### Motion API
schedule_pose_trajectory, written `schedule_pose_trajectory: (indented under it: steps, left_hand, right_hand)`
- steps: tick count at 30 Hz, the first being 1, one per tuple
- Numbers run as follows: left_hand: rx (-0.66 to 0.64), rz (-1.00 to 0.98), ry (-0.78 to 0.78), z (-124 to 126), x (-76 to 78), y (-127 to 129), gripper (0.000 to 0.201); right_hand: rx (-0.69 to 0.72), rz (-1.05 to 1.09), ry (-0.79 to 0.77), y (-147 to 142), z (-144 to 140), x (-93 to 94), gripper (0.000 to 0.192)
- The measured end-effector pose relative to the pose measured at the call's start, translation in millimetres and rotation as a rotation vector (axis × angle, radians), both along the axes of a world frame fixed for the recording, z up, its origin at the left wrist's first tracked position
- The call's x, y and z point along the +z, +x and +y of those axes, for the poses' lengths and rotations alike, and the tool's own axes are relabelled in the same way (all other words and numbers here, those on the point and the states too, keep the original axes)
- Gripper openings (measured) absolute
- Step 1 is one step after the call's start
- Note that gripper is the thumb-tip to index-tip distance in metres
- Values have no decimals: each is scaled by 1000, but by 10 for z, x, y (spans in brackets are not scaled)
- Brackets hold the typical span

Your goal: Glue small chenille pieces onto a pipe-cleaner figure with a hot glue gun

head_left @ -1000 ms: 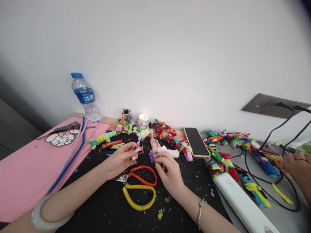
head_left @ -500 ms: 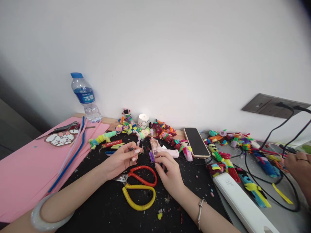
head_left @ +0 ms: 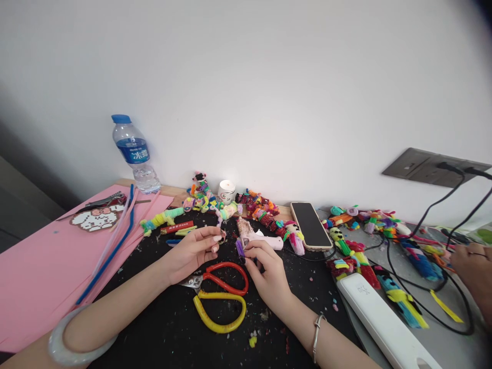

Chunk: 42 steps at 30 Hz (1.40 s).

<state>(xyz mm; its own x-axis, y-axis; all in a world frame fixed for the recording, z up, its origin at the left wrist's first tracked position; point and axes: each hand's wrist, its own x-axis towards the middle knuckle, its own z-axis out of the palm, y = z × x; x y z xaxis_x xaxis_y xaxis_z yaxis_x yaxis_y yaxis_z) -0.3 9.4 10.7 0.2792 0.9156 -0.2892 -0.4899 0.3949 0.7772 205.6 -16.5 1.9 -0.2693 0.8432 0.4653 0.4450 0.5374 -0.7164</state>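
My left hand [head_left: 192, 252] rests on the black mat [head_left: 169, 328], its fingertips pinched on a small pink pipe-cleaner piece [head_left: 222, 235]. My right hand [head_left: 269, 274] pinches a short purple pipe-cleaner piece [head_left: 240, 248] just in front of the white glue gun [head_left: 258, 237]. Two pairs of scissors, one red-handled [head_left: 226, 277] and one yellow-handled [head_left: 221, 310], lie between my forearms. A jade bangle sits on my left wrist and a thin silver bracelet on my right.
Pipe-cleaner dolls [head_left: 265, 210] line the wall with a lit candle [head_left: 226, 190], a phone [head_left: 310, 225] and a water bottle [head_left: 135, 154]. Pink paper [head_left: 42, 266] with long pipe cleaners lies left. A white power strip [head_left: 384, 323], cables and another person's hand [head_left: 472, 266] are right.
My left fingers have shifted slightly around the small pink piece. My right hand and everything else stay where they were.
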Motion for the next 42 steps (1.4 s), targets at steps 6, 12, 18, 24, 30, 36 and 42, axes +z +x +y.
schedule_pose_trajectory:
  steps: [6, 12, 18, 24, 30, 36, 42]
  left_hand:
    - [11, -14, -16, -10, -5, 3, 15]
    - [-41, -23, 27, -19, -5, -1, 13]
    - [-63, -20, 58, -18, 4, 4, 15]
    - [-78, -39, 69, -27, -12, -3, 19]
    - [-68, -33, 62, -32, 7, 4, 23]
    - [-60, 7, 34, -24, 26, 9, 13]
    - [-19, 17, 2, -9, 18, 4, 15]
  right_hand:
    - [4, -2, -6, -2, -2, 3, 14]
    - [11, -1, -7, -1, 1, 1, 14]
    - [4, -3, -2, -7, 6, -2, 14]
    - [2, -9, 11, -6, 5, -2, 14]
    - [4, -7, 0, -6, 8, 1, 14]
    - [7, -2, -2, -5, 12, -7, 14]
    - [3, -2, 2, -6, 7, -4, 14]
